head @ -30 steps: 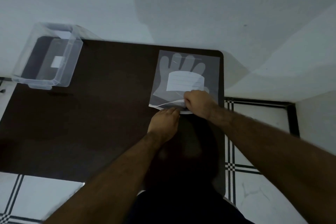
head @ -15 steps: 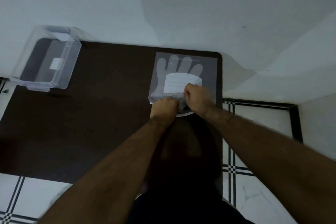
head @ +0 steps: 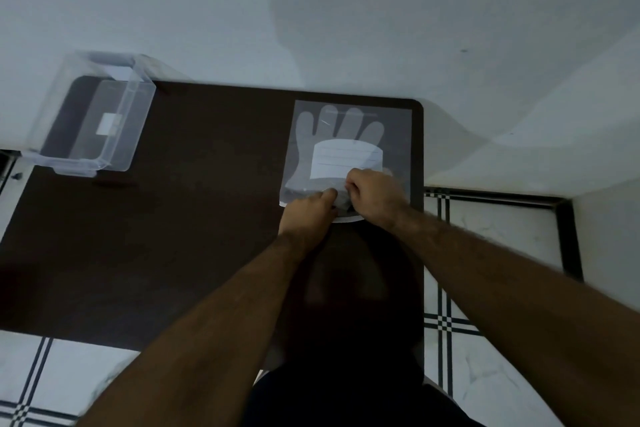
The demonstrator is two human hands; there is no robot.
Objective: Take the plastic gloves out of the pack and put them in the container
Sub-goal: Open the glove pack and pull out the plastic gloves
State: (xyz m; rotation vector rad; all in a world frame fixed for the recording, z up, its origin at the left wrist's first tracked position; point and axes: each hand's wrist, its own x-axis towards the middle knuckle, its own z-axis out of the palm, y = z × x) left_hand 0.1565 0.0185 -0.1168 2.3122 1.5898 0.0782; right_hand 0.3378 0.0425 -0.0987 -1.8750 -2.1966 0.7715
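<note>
The clear pack of plastic gloves (head: 349, 146) lies flat at the far right corner of the dark table (head: 173, 236); a hand shape and a white label show through it. My left hand (head: 310, 213) and my right hand (head: 374, 192) meet at the pack's near edge, fingers closed on the plastic there. The right hand lies over the label's lower corner. What the fingertips pinch is hidden. The clear plastic container (head: 93, 121) stands at the table's far left corner, well away from both hands, with a white sticker on its bottom.
A pale wall rises right behind the table's far edge. White floor tiles with black stripes (head: 485, 322) show to the right and at the lower left. The container overhangs the table's left edge.
Both hands have moved forward onto the pack's near edge and come together; the left hand, flat on the table before, now grips the plastic beside the right hand.
</note>
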